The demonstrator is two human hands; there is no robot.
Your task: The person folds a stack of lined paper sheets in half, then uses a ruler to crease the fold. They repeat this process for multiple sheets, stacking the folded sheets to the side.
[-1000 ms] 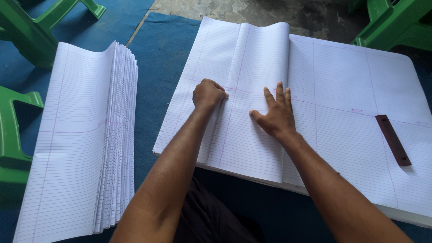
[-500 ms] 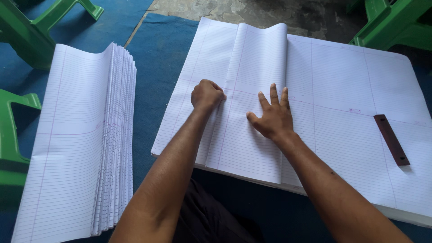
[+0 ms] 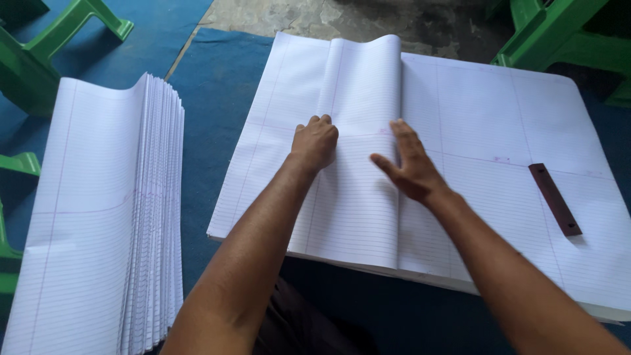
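Right hand (image 3: 411, 167) shifted flat, left hand (image 3: 317, 141) fisted on folded sheet (image 3: 358, 197), blue mat (image 3: 204, 98), concrete floor (image 3: 342, 16)

We count two hands: the left hand (image 3: 315, 141), curled into a fist, and the right hand (image 3: 407, 164), spread flat just beside it. Under both hands we count one folded sheet (image 3: 358, 164) of ruled paper, lying on one broad stack of flat ruled sheets (image 3: 493, 131); the number of sheets in that stack cannot be told. Well to the left of the left hand we count one pile of folded sheets (image 3: 98, 223), its layers too many and too fine to count. To the right of the right hand lies one dark brown bar (image 3: 555, 199). Around the edges we see parts of several green plastic furniture pieces (image 3: 39, 52); how many cannot be told.
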